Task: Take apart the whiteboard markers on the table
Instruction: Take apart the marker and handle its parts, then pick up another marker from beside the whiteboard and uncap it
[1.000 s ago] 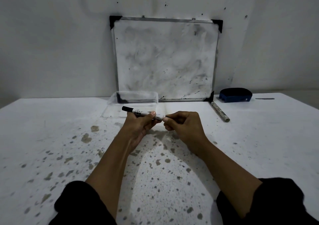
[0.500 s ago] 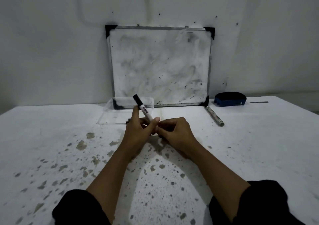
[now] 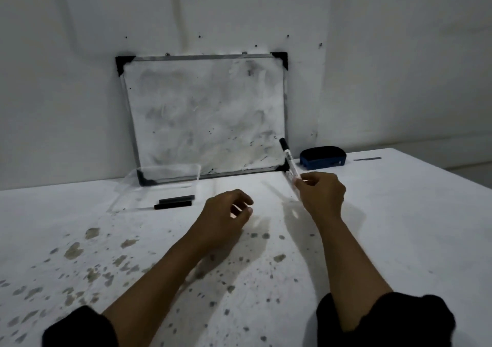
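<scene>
My right hand (image 3: 320,196) is shut on a white whiteboard marker (image 3: 288,160). The marker points up and slightly left, with its black end on top, in front of the whiteboard's lower right corner. My left hand (image 3: 225,217) hovers over the middle of the table. Its fingers are loosely curled and nothing shows in them. Two short black marker pieces (image 3: 175,202) lie side by side on the table, left of my left hand. The second marker that lay by the whiteboard's corner is not visible; my right hand covers that spot.
A smudged whiteboard (image 3: 205,112) leans on the wall at the back. A clear plastic container (image 3: 162,177) stands in front of its lower left corner. A blue eraser (image 3: 322,156) sits at the back right. The white table (image 3: 399,227) is stained grey at the front left.
The marker went from my left hand to my right hand, which carried it right to the whiteboard's lower corner. My left hand dropped away. The two black pieces are now uncovered.
</scene>
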